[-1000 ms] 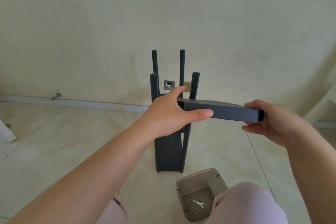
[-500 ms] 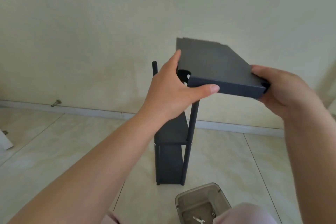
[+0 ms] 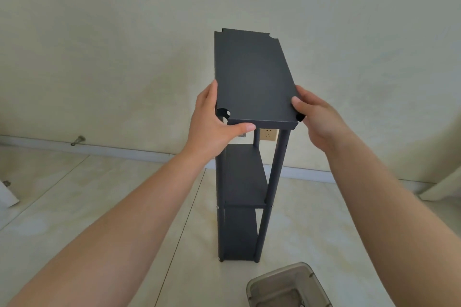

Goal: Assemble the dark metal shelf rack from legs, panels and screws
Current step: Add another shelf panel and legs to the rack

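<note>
A dark metal shelf panel [image 3: 252,75] sits over the tops of the rack's legs, its long side running away from me. My left hand [image 3: 212,124] grips its near left corner, thumb under the front edge. My right hand [image 3: 316,119] grips the near right corner. Below stands the partly built rack, with a middle shelf [image 3: 243,177], a lower shelf [image 3: 239,232] and a near right leg [image 3: 272,192]. The tops of the legs are hidden by the panel.
A grey plastic bin [image 3: 289,286] sits on the tiled floor at the bottom right. The wall stands close behind the rack, with a socket [image 3: 268,135] low on it and a door stop [image 3: 77,140] at the left. White furniture edges show at both sides.
Both hands have turned the panel from crosswise to lengthwise and brought it down over the leg tops. My view has tilted up and nearer to the rack.
</note>
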